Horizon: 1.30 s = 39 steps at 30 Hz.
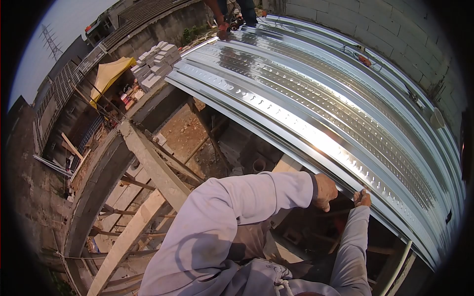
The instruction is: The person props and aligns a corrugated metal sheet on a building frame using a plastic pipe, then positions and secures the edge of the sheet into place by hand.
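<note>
Ribbed, shiny metal decking sheets (301, 113) with rows of embossed marks spread across the upper right. My left hand (325, 193) is closed at the near edge of the closest sheet, its knuckles up and its thumb pointing down. What it grips is hidden. Just to its right, my right hand (363, 198) has its curled fingers on the lip of that same edge. Both arms wear pale grey sleeves. Below the hands is a dark opening between beams, with a wooden board (287, 165) running under the sheet.
Concrete beams (153, 153) and timber props frame a deep drop at left and below. Another person's hand (223, 27) is at the far end of the sheets. Grey blocks (157, 64) are stacked at upper left. A block wall (375, 29) borders the right; a cable and orange tool (364, 60) lie there.
</note>
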{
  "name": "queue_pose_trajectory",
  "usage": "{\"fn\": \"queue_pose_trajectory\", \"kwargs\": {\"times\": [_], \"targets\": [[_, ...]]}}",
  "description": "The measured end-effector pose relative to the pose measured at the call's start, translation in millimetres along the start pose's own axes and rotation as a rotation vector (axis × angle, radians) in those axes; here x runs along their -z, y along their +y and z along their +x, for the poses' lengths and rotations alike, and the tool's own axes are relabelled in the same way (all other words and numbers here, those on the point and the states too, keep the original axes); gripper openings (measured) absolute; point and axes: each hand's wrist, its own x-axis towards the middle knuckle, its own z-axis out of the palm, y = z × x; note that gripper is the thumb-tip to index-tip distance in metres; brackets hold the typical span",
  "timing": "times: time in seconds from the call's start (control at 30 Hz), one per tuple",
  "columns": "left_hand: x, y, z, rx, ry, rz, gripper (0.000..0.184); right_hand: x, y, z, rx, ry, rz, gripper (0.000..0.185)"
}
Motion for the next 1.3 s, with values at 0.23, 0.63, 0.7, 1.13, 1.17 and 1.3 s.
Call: {"fn": "queue_pose_trajectory", "kwargs": {"times": [0.23, 0.63, 0.7, 1.13, 1.17, 1.3], "targets": [[-1.0, -0.2, 1.3, 0.003, 0.001, 0.003, 0.037, -0.2, -1.3, -3.6, -0.006, -0.008, -0.004, 0.018], [-0.5, -0.5, -0.4, -0.015, 0.018, 0.000, 0.037, -0.6, -1.2, -3.6, 0.002, -0.005, -0.021, 0.016], [-1.0, -0.6, 0.8, -0.012, 0.013, 0.003, 0.037, 0.0, -1.1, -3.2, 0.000, -0.003, -0.016, 0.016], [-1.5, -0.4, 1.3, -0.005, 0.004, 0.011, 0.037, -0.4, -1.7, -2.7, -0.020, -0.005, -0.001, 0.018], [-1.2, -0.4, 1.2, -0.007, 0.004, 0.009, 0.037, -0.5, -1.7, -2.8, -0.019, -0.006, 0.000, 0.018], [-1.8, -1.3, 1.5, -0.017, 0.013, -0.004, 0.037, -1.7, -0.8, -3.1, -0.002, 0.019, 0.010, 0.017]]}}
